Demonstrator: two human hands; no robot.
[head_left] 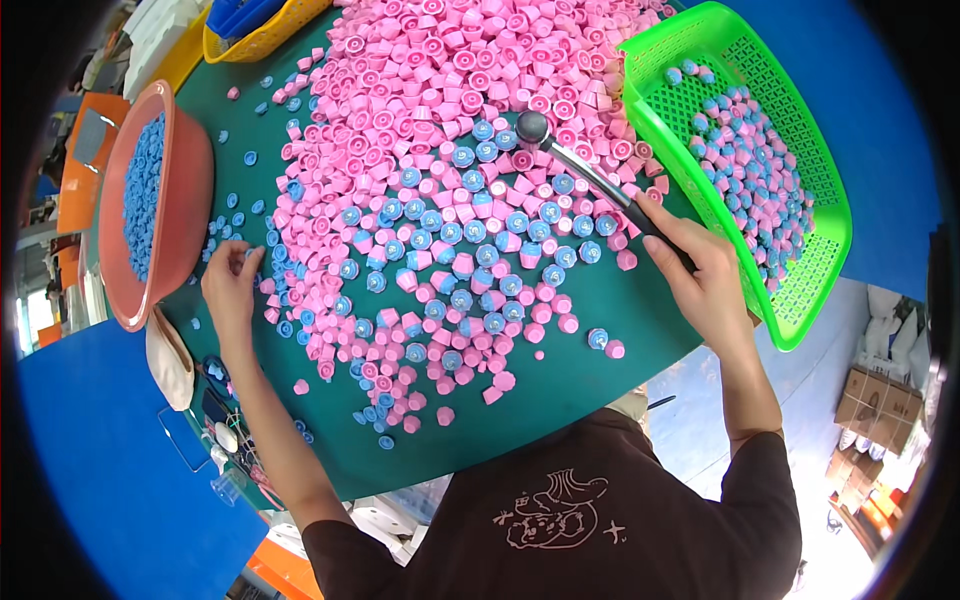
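My right hand (703,270) is wrapped round the black handle of a small hammer (592,176) with a bright metal shaft and a dark round head. That head hovers over or rests among the pink cup-shaped pieces (470,65); which, I cannot tell. On the left, the fingers of my left hand (232,285) are pinched together beside loose blue caps (285,268); whatever is between them is hidden. Between my hands lie several pink cups topped with blue caps (450,232), some upright and some on their sides.
A salmon-coloured basin (180,200) of blue caps stands at the left edge of the green table (560,375). To the right, a bright green basket (812,205) holds joined pink-and-blue pieces. A yellow basket (262,45) sits at the far left, and a beige pouch (168,360) lies below the basin.
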